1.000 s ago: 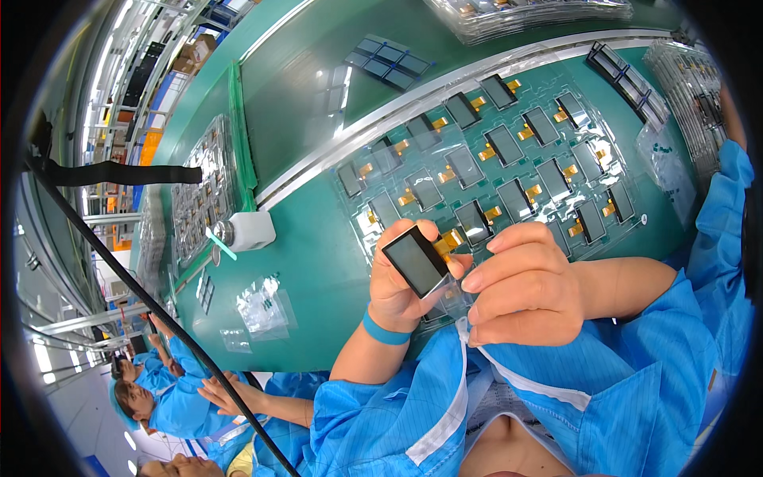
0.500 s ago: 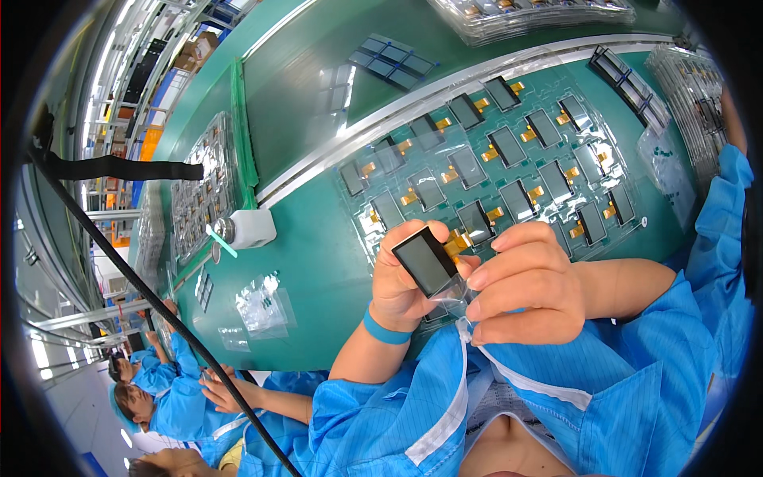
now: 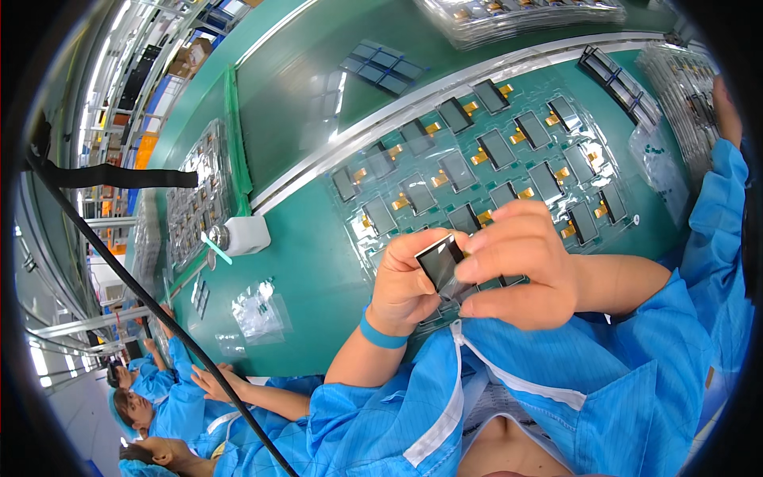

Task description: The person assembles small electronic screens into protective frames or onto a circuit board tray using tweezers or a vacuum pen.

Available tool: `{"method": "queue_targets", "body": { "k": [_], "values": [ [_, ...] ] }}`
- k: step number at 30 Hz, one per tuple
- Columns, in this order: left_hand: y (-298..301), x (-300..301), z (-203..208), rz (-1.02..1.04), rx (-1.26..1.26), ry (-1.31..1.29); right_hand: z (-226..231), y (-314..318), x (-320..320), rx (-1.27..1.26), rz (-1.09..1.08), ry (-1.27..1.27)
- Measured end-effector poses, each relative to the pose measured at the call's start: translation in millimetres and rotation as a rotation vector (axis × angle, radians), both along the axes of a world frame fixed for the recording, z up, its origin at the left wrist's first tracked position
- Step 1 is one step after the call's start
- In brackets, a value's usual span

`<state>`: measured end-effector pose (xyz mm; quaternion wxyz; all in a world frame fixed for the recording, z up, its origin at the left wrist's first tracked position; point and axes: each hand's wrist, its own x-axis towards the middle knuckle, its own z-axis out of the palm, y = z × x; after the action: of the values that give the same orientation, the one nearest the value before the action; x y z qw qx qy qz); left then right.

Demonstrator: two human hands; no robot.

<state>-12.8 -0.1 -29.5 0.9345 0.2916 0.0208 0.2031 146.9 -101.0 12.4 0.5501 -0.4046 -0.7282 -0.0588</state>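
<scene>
My left hand (image 3: 404, 280), with a blue band at the wrist, is closed on the left edge of a small display panel (image 3: 442, 265) with a dark grey face and black border. My right hand (image 3: 524, 266) reaches over the panel's right side, its fingers bent at the surface; whether they pinch the panel or a thin film is hidden. The panel is tilted above the near edge of a clear plastic tray (image 3: 636, 219). Rows of similar panels (image 3: 496, 149) with gold flex tails lie in that tray on the green table.
Stacked clear trays stand at the far edge (image 3: 517, 20) and right (image 3: 690, 103). A white bottle (image 3: 248, 234) and plastic bags (image 3: 258, 312) lie left. A black cable (image 3: 143, 286) crosses the left side. Co-workers in blue sit at lower left; another person's arm (image 3: 719, 199) is at right.
The panel has turned and shifted slightly right. My right hand has moved from beside it to over its right side, covering part of it and its gold tail.
</scene>
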Motion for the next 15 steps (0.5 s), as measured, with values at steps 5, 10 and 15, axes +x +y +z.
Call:
{"method": "queue_targets", "body": {
  "k": [5,10,15],
  "values": [
    [-4,4,9,-0.027,-0.014,0.105,1,7,3,-0.139,0.050,0.062],
    [-7,7,8,-0.048,-0.042,0.027,-2,5,8,-0.303,0.079,0.142],
    [-6,0,1,-0.103,-0.042,0.126,-9,7,9,-0.271,0.089,0.203]
  ]
}}
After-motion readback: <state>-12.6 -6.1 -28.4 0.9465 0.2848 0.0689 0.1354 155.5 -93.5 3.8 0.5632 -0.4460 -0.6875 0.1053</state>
